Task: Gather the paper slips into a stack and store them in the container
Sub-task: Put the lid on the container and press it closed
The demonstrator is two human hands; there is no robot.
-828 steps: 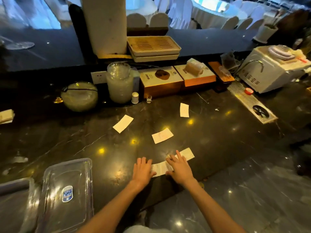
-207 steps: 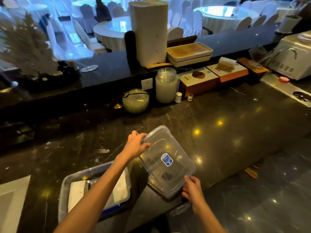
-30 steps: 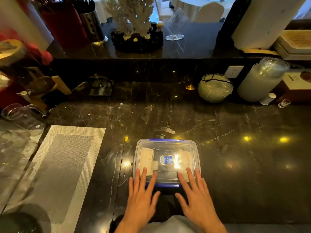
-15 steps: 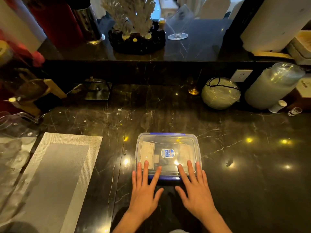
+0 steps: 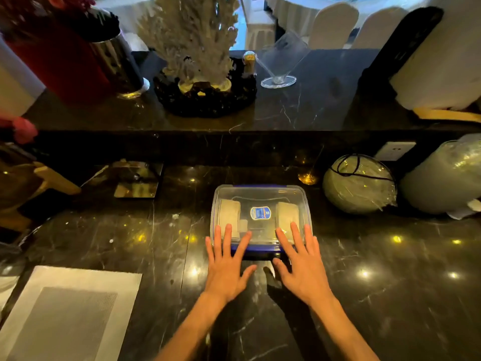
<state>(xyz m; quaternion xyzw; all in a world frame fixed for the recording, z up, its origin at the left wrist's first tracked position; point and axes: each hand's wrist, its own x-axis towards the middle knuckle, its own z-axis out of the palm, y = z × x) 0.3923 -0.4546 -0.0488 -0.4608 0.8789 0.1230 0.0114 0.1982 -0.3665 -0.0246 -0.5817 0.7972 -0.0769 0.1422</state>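
Note:
A clear plastic container (image 5: pixel 260 196) with a blue rim and a clear lid lies on the dark marble counter, lid on. Paper slips (image 5: pixel 229 217) show through the lid, a pile at the left and another at the right. My left hand (image 5: pixel 226 267) is flat, fingers spread, its fingertips resting on the lid's near left edge. My right hand (image 5: pixel 302 264) is also flat and spread, fingertips on the near right edge. Neither hand grips anything.
A round glass bowl (image 5: pixel 359 183) and a large glass jar (image 5: pixel 442 178) stand right of the container. A grey placemat (image 5: pixel 67 311) lies at the near left. A raised ledge behind carries a coral ornament (image 5: pixel 197 61) and a glass stand (image 5: pixel 279 63).
The container sits farther from me on the counter, toward the back ledge, with both hands following flat on its near edge. The lid stays on.

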